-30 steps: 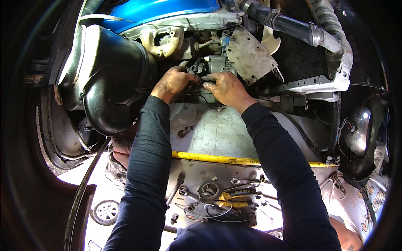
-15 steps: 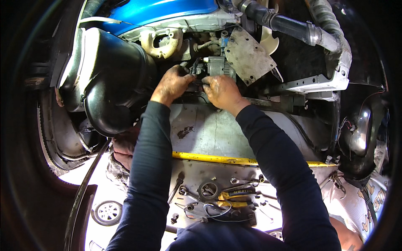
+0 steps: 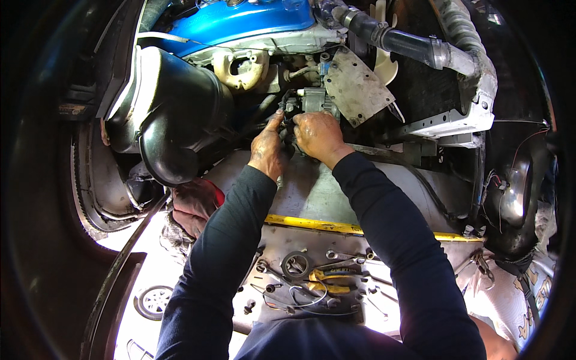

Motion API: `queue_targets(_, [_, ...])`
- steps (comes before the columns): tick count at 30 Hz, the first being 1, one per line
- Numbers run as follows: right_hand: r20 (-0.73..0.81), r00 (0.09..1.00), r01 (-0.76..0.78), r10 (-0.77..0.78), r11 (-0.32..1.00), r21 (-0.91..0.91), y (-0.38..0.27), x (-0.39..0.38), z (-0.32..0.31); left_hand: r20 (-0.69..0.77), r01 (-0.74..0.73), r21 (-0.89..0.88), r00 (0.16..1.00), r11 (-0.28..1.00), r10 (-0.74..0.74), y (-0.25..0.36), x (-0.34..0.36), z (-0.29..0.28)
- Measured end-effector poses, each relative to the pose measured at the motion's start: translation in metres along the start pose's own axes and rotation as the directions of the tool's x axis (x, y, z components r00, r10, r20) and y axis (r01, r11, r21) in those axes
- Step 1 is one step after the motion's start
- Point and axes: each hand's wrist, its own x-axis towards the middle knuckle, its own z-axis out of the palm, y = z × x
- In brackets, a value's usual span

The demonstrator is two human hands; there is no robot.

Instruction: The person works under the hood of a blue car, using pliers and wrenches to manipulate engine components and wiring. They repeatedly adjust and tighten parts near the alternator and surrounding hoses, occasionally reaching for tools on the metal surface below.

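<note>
Compared with half a second ago, the person's left hand sits lower and closer to the right hand, its thumb now pointing upward. Its other fingers are hidden, so I cannot tell whether it grips anything; its thumb tip is by a dark cable. The right hand is curled, fingertips out of sight, at the near end of a grey metal unit in an engine bay; whether it holds something cannot be told. Right of the unit is a flat plate with holes; to the left, a large black canister; beyond, a blue cover. Nearer the body, past a yellow strip, lie yellow-handled pliers and a dark ring.
</note>
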Motion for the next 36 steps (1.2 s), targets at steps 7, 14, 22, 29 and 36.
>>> queue_targets(7, [-0.023, 1.000, 0.006, -0.006, 1.000, 0.000, 0.002, 0.000, 0.008, -0.105, -0.085, 0.383, 0.985, 0.920, 0.135, 0.001, 0.009, 0.002])
queue_targets(14, [0.131, 0.988, -0.104, 0.082, 0.981, 0.165, 0.004, 0.001, -0.003, -0.056, -0.143, 0.509, 0.979, 0.849, 0.198, 0.001, 0.010, 0.000])
queue_targets(22, [0.406, 0.913, -0.168, 0.021, 0.929, 0.329, 0.040, -0.003, -0.023, -0.066, 0.001, 0.417, 0.997, 0.909, 0.029, 0.008, 0.011, 0.001])
queue_targets(29, [0.185, 0.967, -0.225, 0.178, 0.934, 0.276, 0.048, 0.004, -0.017, -0.062, 0.036, 0.362, 0.998, 0.932, -0.015, 0.011, -0.003, 0.010])
queue_targets(36, [0.394, 0.896, -0.368, 0.203, 0.837, 0.405, 0.047, 0.000, -0.040, -0.013, 0.058, 0.254, 0.998, 0.965, -0.057, 0.007, 0.002, 0.008])
